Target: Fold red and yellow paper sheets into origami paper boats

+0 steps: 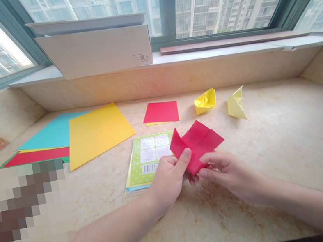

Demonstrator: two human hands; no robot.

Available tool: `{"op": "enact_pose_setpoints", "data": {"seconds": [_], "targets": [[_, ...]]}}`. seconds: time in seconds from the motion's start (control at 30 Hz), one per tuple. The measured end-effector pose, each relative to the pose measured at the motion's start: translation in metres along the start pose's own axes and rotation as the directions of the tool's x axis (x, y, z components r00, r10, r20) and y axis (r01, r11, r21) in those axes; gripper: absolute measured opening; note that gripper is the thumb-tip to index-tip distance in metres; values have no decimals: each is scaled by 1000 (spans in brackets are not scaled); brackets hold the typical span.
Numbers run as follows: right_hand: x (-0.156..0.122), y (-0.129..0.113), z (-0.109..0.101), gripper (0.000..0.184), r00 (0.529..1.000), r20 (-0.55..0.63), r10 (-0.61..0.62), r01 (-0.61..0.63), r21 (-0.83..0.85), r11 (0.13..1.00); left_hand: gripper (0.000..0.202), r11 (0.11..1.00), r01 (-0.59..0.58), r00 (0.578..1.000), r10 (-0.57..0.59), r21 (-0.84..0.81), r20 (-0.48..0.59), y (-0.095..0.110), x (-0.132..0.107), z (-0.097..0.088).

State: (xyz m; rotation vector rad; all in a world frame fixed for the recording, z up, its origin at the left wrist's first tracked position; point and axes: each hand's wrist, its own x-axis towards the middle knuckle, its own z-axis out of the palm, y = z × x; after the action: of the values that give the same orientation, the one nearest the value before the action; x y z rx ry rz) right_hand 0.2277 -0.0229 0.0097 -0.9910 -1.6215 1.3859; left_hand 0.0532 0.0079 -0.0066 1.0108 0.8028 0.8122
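A sheet of red origami paper [198, 141], creased and partly folded, is held up above the counter. My left hand [175, 172] grips it at the lower left, thumb on top and fingers underneath. At its lower right corner, my right hand [226, 170] pinches the paper between thumb and fingers. One flap stands up at the paper's left side. Just behind my left hand lies a green dotted paper packet [151, 152] with a barcode, partly covered by that hand. Some of my fingertips are hidden beneath the red paper.
Farther back lie a small red square sheet [160, 112], a folded yellow paper boat [205, 101] and a pale yellow folded piece [236, 104]. Large yellow [98, 134] and blue sheets [54, 131] spread at left. A white box [95, 49] stands on the window ledge.
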Motion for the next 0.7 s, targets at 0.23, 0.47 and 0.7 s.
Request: {"op": "enact_pose_setpoints", "data": {"seconds": [0.23,0.47,0.7], "targets": [[3,9,1,11,997,-54,-46,50,76,996,57,998,4,1000,-5,-60,-16,3,-1,1],[5,10,-3,13,991,-104,-87,82,-57,995,54,996,-19,999,15,-88,-43,5,-1,1],[0,8,-9,14,994,-88,-70,73,33,997,27,995,-96,995,96,-33,-14,9,-5,3]]}}
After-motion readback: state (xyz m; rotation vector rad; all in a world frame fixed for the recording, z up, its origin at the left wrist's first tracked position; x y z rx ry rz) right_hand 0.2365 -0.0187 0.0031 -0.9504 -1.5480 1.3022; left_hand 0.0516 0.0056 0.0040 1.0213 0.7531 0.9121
